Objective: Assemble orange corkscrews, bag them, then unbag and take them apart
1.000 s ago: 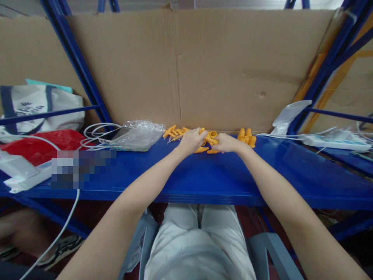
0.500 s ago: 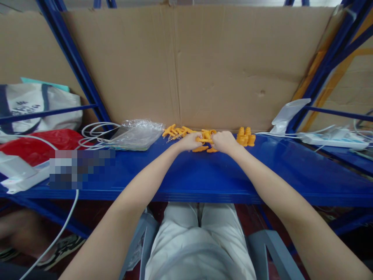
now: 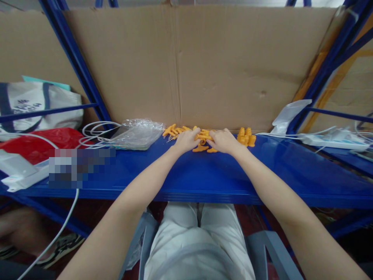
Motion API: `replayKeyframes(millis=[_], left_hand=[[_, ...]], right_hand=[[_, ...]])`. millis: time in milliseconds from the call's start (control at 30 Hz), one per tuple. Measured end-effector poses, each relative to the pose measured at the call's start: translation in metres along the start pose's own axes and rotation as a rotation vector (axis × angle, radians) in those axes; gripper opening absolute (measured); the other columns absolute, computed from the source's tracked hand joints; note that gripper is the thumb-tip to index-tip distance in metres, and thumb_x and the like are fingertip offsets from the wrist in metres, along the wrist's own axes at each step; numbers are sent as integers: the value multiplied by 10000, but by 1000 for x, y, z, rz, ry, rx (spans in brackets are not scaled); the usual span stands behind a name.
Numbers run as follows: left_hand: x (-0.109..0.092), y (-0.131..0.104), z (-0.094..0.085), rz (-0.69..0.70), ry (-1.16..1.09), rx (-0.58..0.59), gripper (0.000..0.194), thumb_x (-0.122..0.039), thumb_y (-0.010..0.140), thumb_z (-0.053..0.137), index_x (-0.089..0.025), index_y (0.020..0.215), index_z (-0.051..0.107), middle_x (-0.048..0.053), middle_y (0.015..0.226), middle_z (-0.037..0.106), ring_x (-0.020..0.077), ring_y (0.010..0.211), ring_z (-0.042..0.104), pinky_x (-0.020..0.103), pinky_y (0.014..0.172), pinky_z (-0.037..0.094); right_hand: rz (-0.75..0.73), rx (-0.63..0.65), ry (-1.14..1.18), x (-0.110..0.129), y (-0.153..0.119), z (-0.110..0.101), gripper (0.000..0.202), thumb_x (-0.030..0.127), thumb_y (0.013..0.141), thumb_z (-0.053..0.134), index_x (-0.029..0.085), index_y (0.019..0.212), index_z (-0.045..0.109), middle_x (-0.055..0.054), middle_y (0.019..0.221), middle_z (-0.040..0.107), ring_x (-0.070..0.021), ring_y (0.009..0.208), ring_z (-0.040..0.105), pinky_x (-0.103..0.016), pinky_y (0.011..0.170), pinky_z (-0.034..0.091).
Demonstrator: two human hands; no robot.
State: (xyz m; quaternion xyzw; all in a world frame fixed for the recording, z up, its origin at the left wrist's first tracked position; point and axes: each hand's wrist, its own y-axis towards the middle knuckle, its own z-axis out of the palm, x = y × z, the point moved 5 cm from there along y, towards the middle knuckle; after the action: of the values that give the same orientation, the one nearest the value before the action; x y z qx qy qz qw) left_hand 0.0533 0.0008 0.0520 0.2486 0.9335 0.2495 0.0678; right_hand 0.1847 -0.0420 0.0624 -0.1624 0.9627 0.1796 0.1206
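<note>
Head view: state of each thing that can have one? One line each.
left hand: fingers curled on the orange pieces, grip unclear
right hand: fingers curled on the same cluster, grip unclear
orange pieces: loose cluster on the blue shelf, between both hands
orange group on the right: bunched together, untouched
clear plastic bag: lying flat, crumpled
white cable: coiled
cardboard sheet: standing behind the shelf
</note>
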Motion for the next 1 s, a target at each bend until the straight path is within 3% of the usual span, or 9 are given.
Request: replayKeyframes(millis=[133, 300, 467, 533, 667, 800, 1000], left_hand=[[3, 3, 3, -29, -140, -24, 275, -183, 820, 551, -168, 1077, 649, 75, 888, 709, 255, 907, 682, 303, 753, 469], [3, 9, 5, -51, -449, -12, 76, -111, 712, 581, -171, 760, 586, -15, 676, 600, 160, 683, 588, 253, 648, 415], [3, 8, 11, -137, -652, 170, 75, -112, 737, 552, -186, 736, 534, -67, 556, 499, 109, 503, 493, 229, 555, 389], [2, 5, 12, -131, -591, 195, 58, -125, 761, 554, -180, 773, 565, -43, 593, 549, 128, 536, 543, 239, 568, 417], [-6, 1, 1, 10, -222, 20, 181, -128, 796, 566, -171, 956, 639, 62, 895, 692, 214, 836, 668, 302, 747, 488], [-20, -3, -6, 134, 1, -67, 299, -148, 887, 478, -199, 1146, 618, 126, 1176, 658, 241, 932, 679, 331, 756, 501], [-21, -2, -4, 180, -36, -95, 295, -145, 880, 481, -208, 1139, 607, 103, 1102, 676, 240, 935, 672, 318, 748, 493]], right_hand=[[-5, -40, -15, 2, 0, -3, 330, 317, 1023, 398, 101, 1179, 593, -204, 1126, 719, -299, 1081, 651, -354, 830, 310], [-29, -50, -29, 2, 1, -2, 278, 290, 1023, 427, 112, 1150, 597, -195, 1099, 724, -289, 1064, 650, -341, 796, 273], [-49, -37, -2, 6, 1, -3, 274, 262, 1025, 416, 112, 1157, 603, -192, 1152, 713, -285, 1105, 640, -344, 805, 285], [-45, -12, 11, 6, 1, -3, 280, 254, 1018, 422, 109, 1166, 611, -193, 1173, 709, -287, 1129, 638, -350, 832, 305], [-22, 32, 20, 0, 1, 0, 308, 250, 984, 454, 116, 1196, 633, -177, 1120, 735, -278, 1101, 666, -354, 880, 360], [47, 74, 69, -13, 2, 4, 338, 274, 951, 472, 157, 1188, 683, -151, 1095, 750, -260, 1041, 697, -303, 802, 440], [107, 92, 40, -17, 2, 3, 366, 281, 933, 476, 155, 1190, 705, -159, 1122, 745, -276, 1091, 692, -307, 847, 493]])
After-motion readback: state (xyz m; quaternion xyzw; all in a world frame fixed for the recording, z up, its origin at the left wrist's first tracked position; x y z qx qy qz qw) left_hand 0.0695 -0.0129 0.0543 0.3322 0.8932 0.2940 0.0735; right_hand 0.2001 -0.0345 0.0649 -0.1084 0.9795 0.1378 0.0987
